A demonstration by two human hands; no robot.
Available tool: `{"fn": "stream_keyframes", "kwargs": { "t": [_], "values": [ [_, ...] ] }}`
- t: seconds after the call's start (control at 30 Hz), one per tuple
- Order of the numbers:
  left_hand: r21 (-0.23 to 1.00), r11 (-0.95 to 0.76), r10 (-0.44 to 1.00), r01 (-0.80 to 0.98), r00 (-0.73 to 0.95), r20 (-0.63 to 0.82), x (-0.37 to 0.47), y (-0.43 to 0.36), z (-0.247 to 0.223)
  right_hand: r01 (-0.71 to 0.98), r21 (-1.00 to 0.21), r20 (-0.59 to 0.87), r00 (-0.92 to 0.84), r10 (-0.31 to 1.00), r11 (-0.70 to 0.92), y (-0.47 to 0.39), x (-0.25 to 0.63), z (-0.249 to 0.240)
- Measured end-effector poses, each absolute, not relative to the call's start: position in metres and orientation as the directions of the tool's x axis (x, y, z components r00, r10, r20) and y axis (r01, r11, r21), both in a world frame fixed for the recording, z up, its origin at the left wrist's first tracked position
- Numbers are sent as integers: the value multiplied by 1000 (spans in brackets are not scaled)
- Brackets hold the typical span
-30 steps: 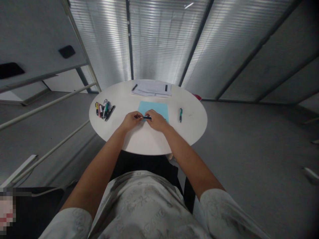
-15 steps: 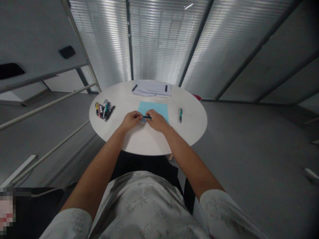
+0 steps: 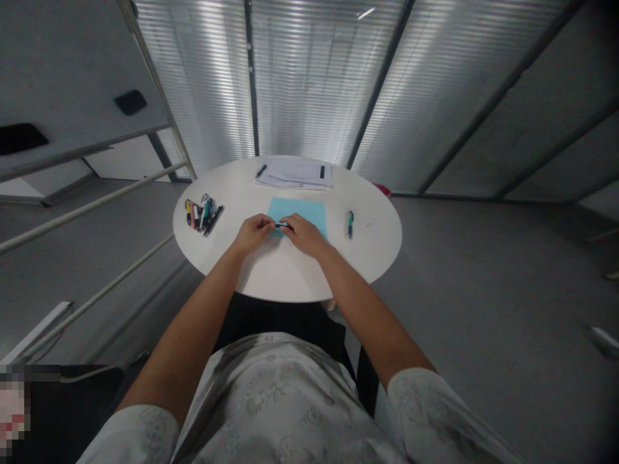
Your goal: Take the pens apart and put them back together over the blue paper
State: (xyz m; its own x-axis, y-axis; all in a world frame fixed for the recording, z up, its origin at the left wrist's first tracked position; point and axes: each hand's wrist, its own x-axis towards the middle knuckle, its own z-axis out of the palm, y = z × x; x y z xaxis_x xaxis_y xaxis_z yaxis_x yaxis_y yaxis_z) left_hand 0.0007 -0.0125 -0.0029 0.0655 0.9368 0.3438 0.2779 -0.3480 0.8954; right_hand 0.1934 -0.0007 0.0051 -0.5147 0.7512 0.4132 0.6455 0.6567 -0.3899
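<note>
Between my two hands is a slim dark pen (image 3: pixel 280 225), held level over the near part of a light blue sheet of paper (image 3: pixel 304 207). My left hand (image 3: pixel 255 231) pinches its left end with thumb and fingers. At the other end, the fingers of my right hand (image 3: pixel 303 233) are closed on it and cover part of it. The pen's two ends are hidden by my fingers. A green and black pen (image 3: pixel 351 224) lies on the table to the right of the blue sheet, touched by neither hand.
On the round white table (image 3: pixel 285 280), several pens and markers (image 3: pixel 205 214) lie bunched at the left. A stack of white papers (image 3: pixel 294 173) with a dark pen (image 3: pixel 262 171) on it lies at the back. A white metal rail (image 3: pixel 91 192) runs along the left.
The dark pen shows less of its body between my hands than before; my right fingers have shifted slightly left along it. The rest of the table looks the same.
</note>
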Motion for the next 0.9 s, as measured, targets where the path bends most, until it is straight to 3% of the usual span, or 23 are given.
{"fn": "stream_keyframes", "kwargs": {
  "t": [0.53,0.9],
  "values": [
    [914,-339,940,220,36,340,1,-10,-6,629,-460,405,-479,778,627,2,195,2],
    [907,-356,933,223,36,358,-1,-9,-7,622,-434,417,-502,757,652,6,196,-1]
  ]
}}
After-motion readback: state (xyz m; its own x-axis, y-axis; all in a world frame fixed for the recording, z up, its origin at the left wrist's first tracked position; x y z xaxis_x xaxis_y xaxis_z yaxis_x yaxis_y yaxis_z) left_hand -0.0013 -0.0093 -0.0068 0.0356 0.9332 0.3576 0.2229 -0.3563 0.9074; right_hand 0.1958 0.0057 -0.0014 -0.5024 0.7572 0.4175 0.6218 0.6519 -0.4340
